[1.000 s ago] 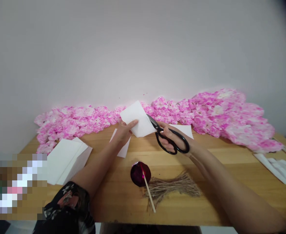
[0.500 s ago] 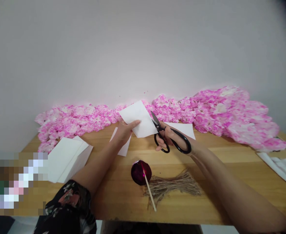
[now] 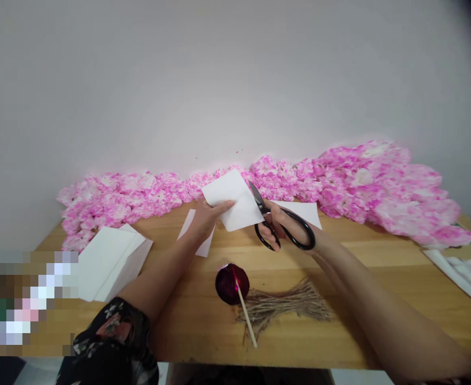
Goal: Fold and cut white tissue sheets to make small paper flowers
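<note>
A white sheet of paper point(image 3: 241, 200) is pinched between the thumb and fingers of my left hand point(image 3: 211, 216), raised above the middle of the table. Black-handled scissors point(image 3: 305, 235) are in my right hand point(image 3: 279, 222), with fingers through the loops. Their blades lie at the right edge of the paper, one visible in front of the pink flowers; the other is mostly hidden. Under my left wrist lies a narrow white strip point(image 3: 205, 243). Another white sheet point(image 3: 305, 211) rests behind my right hand.
Pink and white flowers point(image 3: 359, 187) line the wall. A paper stack point(image 3: 102, 256) lies left. Nearer me are a dark red bowl point(image 3: 228, 283) with a pale stick point(image 3: 247, 318) and a bundle of thin twigs point(image 3: 291, 305). Folded white material point(image 3: 460, 272) lies right.
My left hand and the paper have shifted slightly right and down. The scissors' blades have closed somewhat, and the fingers of my right hand have drawn in.
</note>
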A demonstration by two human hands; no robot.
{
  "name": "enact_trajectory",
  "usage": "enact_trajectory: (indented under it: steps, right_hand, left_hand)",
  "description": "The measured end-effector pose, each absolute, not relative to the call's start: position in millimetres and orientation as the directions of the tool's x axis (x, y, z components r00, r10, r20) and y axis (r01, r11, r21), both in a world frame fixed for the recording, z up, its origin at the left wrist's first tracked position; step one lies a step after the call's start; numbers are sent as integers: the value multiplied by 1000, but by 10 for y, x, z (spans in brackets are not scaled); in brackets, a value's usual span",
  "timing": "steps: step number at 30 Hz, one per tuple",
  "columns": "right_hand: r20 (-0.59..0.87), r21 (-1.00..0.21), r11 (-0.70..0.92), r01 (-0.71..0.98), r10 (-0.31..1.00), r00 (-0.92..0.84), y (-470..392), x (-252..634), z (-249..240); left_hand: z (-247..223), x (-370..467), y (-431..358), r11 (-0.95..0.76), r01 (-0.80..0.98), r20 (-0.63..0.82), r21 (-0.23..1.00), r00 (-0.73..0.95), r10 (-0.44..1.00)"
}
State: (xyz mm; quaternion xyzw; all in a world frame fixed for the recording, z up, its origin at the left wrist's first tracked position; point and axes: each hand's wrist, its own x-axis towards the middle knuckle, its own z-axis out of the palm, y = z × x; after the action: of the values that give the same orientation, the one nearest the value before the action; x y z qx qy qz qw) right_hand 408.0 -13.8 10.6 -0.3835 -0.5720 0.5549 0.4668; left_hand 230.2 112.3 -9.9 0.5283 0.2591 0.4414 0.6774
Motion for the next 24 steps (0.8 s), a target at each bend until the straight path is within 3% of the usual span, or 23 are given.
enact_trajectory:
  steps: [10, 15, 24]
  right_hand:
    - [7, -986, -23, -162, 983, -185, -106, 4054, 57]
    - [4, -992, -12, -124, 991, -133, -141, 4038, 117]
    - [-14, -984, -55, -168, 972, -236, -145, 4080, 74]
  left_hand:
    - [-187, 2322, 1146, 53, -335, 120, 941, 475, 872]
    - [-221, 2309, 1163, 58, -352, 127, 934, 481, 867]
    - [-244, 2280, 1178, 105, -372, 95, 922, 482, 871]
